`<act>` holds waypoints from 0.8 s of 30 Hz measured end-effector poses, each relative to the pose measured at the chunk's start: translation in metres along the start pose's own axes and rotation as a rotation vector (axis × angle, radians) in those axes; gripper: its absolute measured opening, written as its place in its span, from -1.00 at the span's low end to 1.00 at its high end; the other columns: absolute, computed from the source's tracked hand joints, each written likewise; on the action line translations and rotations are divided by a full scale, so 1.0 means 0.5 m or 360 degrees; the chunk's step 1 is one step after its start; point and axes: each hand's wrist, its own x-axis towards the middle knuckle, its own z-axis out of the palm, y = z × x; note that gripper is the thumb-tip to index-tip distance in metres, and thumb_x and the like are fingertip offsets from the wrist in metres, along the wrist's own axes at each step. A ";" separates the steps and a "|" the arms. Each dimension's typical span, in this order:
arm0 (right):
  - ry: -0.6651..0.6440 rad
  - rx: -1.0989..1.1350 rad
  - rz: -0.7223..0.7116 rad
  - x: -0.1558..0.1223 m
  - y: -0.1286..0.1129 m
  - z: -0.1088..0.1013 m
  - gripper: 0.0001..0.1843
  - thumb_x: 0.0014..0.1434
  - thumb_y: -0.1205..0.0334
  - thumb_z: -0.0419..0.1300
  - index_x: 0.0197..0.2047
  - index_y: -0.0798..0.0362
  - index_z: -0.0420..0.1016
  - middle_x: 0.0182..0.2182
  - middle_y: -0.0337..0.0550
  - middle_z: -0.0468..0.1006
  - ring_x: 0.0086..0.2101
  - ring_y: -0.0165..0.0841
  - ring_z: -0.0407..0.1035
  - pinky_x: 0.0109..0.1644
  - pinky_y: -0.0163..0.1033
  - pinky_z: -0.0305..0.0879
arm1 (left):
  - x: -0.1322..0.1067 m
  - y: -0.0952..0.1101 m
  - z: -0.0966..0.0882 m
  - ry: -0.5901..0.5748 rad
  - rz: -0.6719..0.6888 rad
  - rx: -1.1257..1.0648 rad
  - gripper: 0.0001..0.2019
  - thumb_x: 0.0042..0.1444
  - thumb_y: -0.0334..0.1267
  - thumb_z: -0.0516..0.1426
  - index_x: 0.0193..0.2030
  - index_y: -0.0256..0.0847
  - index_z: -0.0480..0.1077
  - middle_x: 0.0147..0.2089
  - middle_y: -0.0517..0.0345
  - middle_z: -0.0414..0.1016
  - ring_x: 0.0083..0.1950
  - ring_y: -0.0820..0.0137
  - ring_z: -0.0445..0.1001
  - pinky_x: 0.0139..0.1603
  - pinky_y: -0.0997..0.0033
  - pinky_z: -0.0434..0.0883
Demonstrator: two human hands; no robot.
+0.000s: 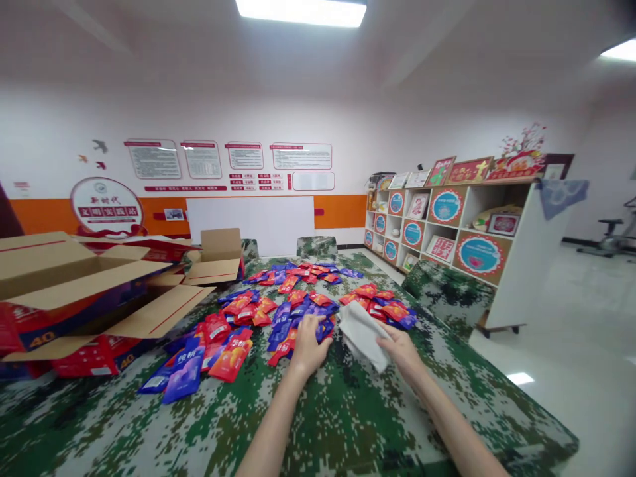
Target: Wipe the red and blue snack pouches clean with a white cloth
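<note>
My left hand (310, 343) rests at the near edge of the middle pile of red and blue snack packets (281, 317). Its fingers reach forward and down onto the packets, with the thumb apart from them; no packet is visibly gripped. To the right, my right hand (401, 351) pinches one end of a folded white cloth-like piece (362, 334), which is held up over the table and partly covers another packet pile (397, 311). Whether this white piece is a cloth or a soft bag I cannot make out. More packets (189, 371) lie heaped to the left of my hands.
Open cardboard boxes (74, 291) crowd the table's left side, flaps sticking out. A smaller open carton (214, 258) stands behind them. Another packet heap (298, 271) lies farther back. The table has a camouflage cloth (348, 424). A chair (447, 298) and shelves (484, 255) stand at right.
</note>
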 end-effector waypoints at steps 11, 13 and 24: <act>-0.0371 -0.1799 -0.0267 -0.038 0.045 0.042 -0.44 -0.07 0.50 0.03 0.05 0.21 0.40 -0.04 0.20 0.43 -0.04 -0.08 0.29 0.04 -0.10 0.14 | 0.009 -0.037 -0.052 -0.0485 0.0097 0.0976 -0.65 -0.01 -0.43 0.12 -0.05 -0.07 0.39 -0.09 0.07 0.41 -0.02 0.22 0.38 0.00 0.35 0.25; -0.0315 -0.1926 -0.0193 -0.042 0.051 0.057 -0.26 -0.11 0.52 0.05 0.22 0.27 0.18 0.04 0.28 0.35 0.01 -0.06 0.24 0.07 -0.08 0.10 | 0.015 -0.033 -0.053 -0.0474 0.0099 0.0995 -0.71 0.03 -0.40 0.10 -0.09 -0.08 0.42 -0.12 0.07 0.43 -0.04 0.23 0.39 -0.01 0.34 0.26; -0.0149 -0.1489 -0.0268 0.006 0.097 0.015 -0.30 -0.09 0.54 -0.03 0.16 0.06 0.31 0.10 -0.01 0.37 0.08 -0.15 0.21 0.15 -0.13 0.05 | 0.047 0.041 -0.123 -0.0083 0.0249 0.0794 -0.78 0.18 -0.36 0.00 -0.18 -0.17 0.47 -0.25 0.05 0.51 -0.20 0.28 0.44 -0.13 0.37 0.30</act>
